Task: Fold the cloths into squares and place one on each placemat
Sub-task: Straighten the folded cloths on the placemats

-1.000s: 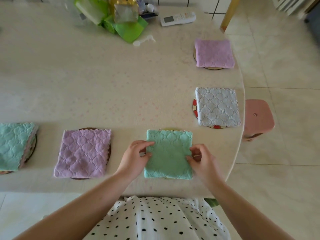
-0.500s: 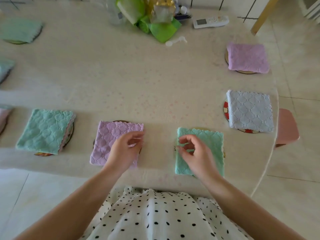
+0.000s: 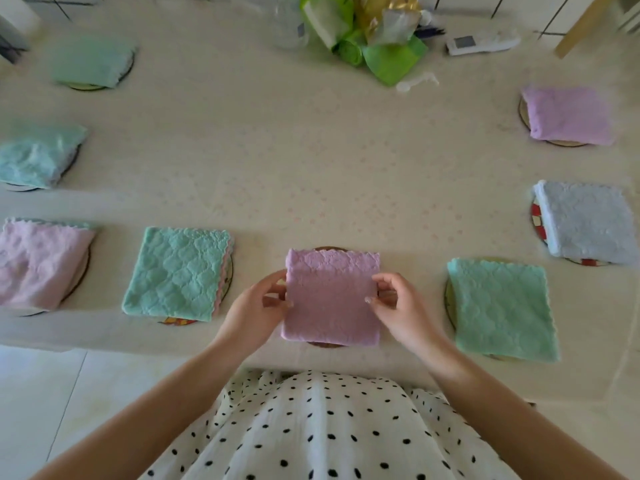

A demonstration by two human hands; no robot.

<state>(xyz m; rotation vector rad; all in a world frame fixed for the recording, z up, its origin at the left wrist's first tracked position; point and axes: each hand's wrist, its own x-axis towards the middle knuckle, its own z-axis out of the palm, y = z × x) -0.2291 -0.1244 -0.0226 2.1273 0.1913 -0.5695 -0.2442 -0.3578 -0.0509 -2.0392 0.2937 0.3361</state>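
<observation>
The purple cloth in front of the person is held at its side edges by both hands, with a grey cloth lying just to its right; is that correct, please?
Not quite. The head view shows the left hand and right hand holding the purple cloth at its side edges, but the cloth just to its right is a green cloth. The grey cloth lies further off, near the table's right edge.

The person wore a loose white crinkled-fabric garment scattered with small black polka dots, filling the lower centre of the frame; both forearms were bare, with no sleeves showing; the left hand and right hand were bare too.
</observation>
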